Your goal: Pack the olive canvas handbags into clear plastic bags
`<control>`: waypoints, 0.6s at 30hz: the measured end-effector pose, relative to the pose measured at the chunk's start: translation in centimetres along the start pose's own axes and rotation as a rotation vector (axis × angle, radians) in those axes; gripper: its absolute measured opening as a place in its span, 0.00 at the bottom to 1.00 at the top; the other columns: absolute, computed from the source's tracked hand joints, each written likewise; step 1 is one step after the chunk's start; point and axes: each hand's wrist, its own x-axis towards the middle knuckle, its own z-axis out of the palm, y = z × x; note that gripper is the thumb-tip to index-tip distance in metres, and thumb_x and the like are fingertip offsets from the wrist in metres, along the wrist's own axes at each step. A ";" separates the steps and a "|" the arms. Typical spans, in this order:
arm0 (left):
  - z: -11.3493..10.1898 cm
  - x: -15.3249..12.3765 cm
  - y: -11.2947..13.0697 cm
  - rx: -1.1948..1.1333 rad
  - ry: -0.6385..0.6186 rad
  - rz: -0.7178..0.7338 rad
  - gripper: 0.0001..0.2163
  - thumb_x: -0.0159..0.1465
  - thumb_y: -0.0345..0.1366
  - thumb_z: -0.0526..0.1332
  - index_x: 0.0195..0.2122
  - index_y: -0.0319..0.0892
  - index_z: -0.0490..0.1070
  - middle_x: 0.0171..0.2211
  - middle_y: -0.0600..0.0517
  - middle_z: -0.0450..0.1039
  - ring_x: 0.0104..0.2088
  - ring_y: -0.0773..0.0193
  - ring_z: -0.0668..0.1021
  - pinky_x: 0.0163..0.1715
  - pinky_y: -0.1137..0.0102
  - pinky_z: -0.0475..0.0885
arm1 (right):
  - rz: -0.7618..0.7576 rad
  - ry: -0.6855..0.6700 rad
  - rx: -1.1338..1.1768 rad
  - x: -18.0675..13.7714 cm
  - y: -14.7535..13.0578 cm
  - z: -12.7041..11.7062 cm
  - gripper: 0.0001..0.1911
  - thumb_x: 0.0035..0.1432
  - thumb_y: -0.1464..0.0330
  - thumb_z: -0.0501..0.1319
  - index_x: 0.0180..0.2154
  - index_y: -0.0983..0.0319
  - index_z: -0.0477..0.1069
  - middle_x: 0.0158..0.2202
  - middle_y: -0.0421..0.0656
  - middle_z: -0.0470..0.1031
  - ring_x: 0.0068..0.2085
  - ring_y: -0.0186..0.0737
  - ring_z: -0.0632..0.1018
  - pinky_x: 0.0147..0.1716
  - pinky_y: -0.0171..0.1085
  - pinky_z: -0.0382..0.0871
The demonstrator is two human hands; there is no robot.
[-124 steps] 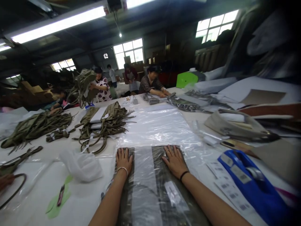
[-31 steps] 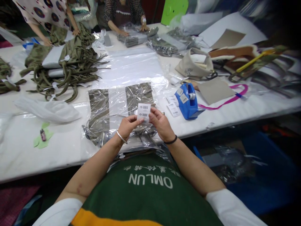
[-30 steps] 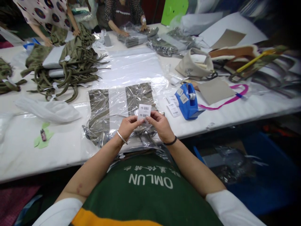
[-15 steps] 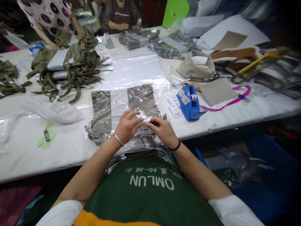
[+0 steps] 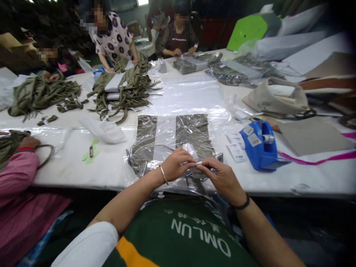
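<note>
My left hand and my right hand meet over the bagged bundle, fingertips pinched on a small white label. Below them lies a clear plastic bag holding folded olive fabric, with a broad white strip down its middle. Another white tag shows just behind my fingertips. Part of a printed label beneath my fingers is covered by them. Right of the bundle stands a blue tape dispenser, with white printed labels beside it.
Olive strapped fabric goods are piled at the back left. A crumpled white bag lies left of the bundle. Beige fabric and a magenta strap are on the right. A co-worker's pink sleeve reaches in at far left; other people work across the table.
The view has swung left and up, so the table's contents appear farther right and lower. A co-worker's pink sleeve and hand have come into view. Both my hands still pinch the small white label.
</note>
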 end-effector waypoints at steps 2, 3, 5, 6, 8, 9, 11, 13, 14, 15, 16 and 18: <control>0.2 -0.1 -0.2 -0.019 -0.029 -0.036 0.09 0.68 0.37 0.60 0.39 0.40 0.79 0.36 0.47 0.79 0.40 0.60 0.76 0.47 0.63 0.69 | 0.002 -0.018 0.006 -0.1 0.3 -0.1 0.09 0.63 0.60 0.63 0.35 0.58 0.77 0.35 0.42 0.79 0.36 0.40 0.78 0.39 0.38 0.71; 0.2 -0.1 -0.3 -0.032 -0.044 -0.060 0.09 0.68 0.37 0.60 0.39 0.41 0.79 0.36 0.47 0.80 0.41 0.60 0.76 0.48 0.63 0.69 | 0.006 -0.021 0.010 -0.1 0.4 -0.1 0.10 0.63 0.60 0.63 0.35 0.58 0.77 0.35 0.42 0.79 0.36 0.41 0.78 0.39 0.39 0.71; 0.3 -0.1 -0.4 -0.054 -0.067 -0.119 0.09 0.68 0.38 0.60 0.38 0.42 0.79 0.36 0.47 0.80 0.41 0.59 0.76 0.48 0.63 0.68 | 0.015 -0.025 0.018 -0.1 0.6 -0.1 0.10 0.63 0.59 0.63 0.35 0.57 0.77 0.35 0.42 0.79 0.36 0.42 0.78 0.40 0.40 0.72; 0.4 0.0 -0.4 -0.061 -0.073 -0.147 0.09 0.68 0.38 0.60 0.37 0.42 0.79 0.36 0.47 0.79 0.41 0.59 0.76 0.48 0.62 0.68 | 0.020 -0.027 0.020 -0.1 0.6 -0.1 0.10 0.63 0.58 0.63 0.35 0.57 0.78 0.35 0.43 0.79 0.36 0.42 0.78 0.40 0.40 0.72; 0.6 0.1 -0.5 -0.067 -0.080 -0.192 0.09 0.68 0.39 0.60 0.36 0.43 0.78 0.36 0.47 0.79 0.41 0.58 0.76 0.48 0.62 0.68 | 0.036 -0.034 0.019 -0.2 0.6 -0.1 0.11 0.62 0.57 0.63 0.34 0.57 0.78 0.34 0.43 0.79 0.36 0.42 0.78 0.40 0.41 0.72; 0.8 0.2 -0.6 -0.070 -0.081 -0.212 0.09 0.68 0.39 0.60 0.36 0.43 0.78 0.35 0.47 0.79 0.41 0.58 0.76 0.48 0.61 0.68 | 0.047 -0.038 0.019 -0.3 0.5 -0.1 0.12 0.62 0.57 0.63 0.34 0.57 0.78 0.34 0.43 0.79 0.36 0.42 0.78 0.40 0.41 0.72; 1.0 0.3 -0.8 -0.084 -0.065 -0.267 0.09 0.67 0.40 0.60 0.35 0.43 0.78 0.35 0.48 0.78 0.40 0.58 0.76 0.47 0.62 0.68 | 0.072 -0.038 0.025 -0.6 0.4 -0.3 0.12 0.62 0.57 0.63 0.35 0.57 0.78 0.34 0.43 0.79 0.37 0.42 0.77 0.41 0.40 0.71; 1.2 0.4 -1.2 -0.124 -0.006 -0.372 0.09 0.65 0.41 0.61 0.34 0.43 0.77 0.34 0.49 0.78 0.38 0.59 0.75 0.44 0.63 0.68 | 0.102 -0.026 0.037 -0.8 0.7 -0.7 0.12 0.62 0.57 0.63 0.36 0.58 0.79 0.36 0.43 0.79 0.38 0.41 0.77 0.42 0.39 0.71; 1.2 0.4 -1.5 -0.157 0.040 -0.442 0.10 0.65 0.43 0.61 0.34 0.42 0.77 0.33 0.50 0.77 0.37 0.60 0.75 0.43 0.64 0.69 | 0.126 -0.004 0.043 -0.9 1.3 -1.1 0.12 0.62 0.57 0.63 0.37 0.59 0.78 0.37 0.43 0.79 0.38 0.41 0.77 0.42 0.39 0.71; 1.2 0.4 -1.8 -0.201 0.088 -0.515 0.11 0.64 0.44 0.61 0.34 0.42 0.77 0.31 0.51 0.76 0.35 0.61 0.75 0.41 0.66 0.69 | 0.159 0.032 0.047 -0.9 2.1 -1.6 0.13 0.61 0.57 0.63 0.38 0.59 0.78 0.37 0.43 0.79 0.38 0.40 0.77 0.42 0.38 0.70; 1.1 0.4 -2.1 -0.257 0.136 -0.583 0.12 0.64 0.46 0.62 0.34 0.42 0.76 0.30 0.52 0.76 0.33 0.62 0.75 0.39 0.67 0.69 | 0.197 0.084 0.044 -0.8 3.2 -2.4 0.14 0.61 0.56 0.63 0.38 0.60 0.78 0.37 0.43 0.79 0.38 0.40 0.77 0.41 0.38 0.70; 1.1 0.4 -2.8 -0.390 0.218 -0.680 0.14 0.61 0.48 0.64 0.34 0.41 0.76 0.29 0.53 0.75 0.31 0.64 0.74 0.38 0.68 0.70 | 0.277 0.211 -0.002 -0.4 6.3 -4.4 0.16 0.60 0.55 0.62 0.38 0.62 0.77 0.35 0.43 0.79 0.37 0.41 0.77 0.39 0.39 0.70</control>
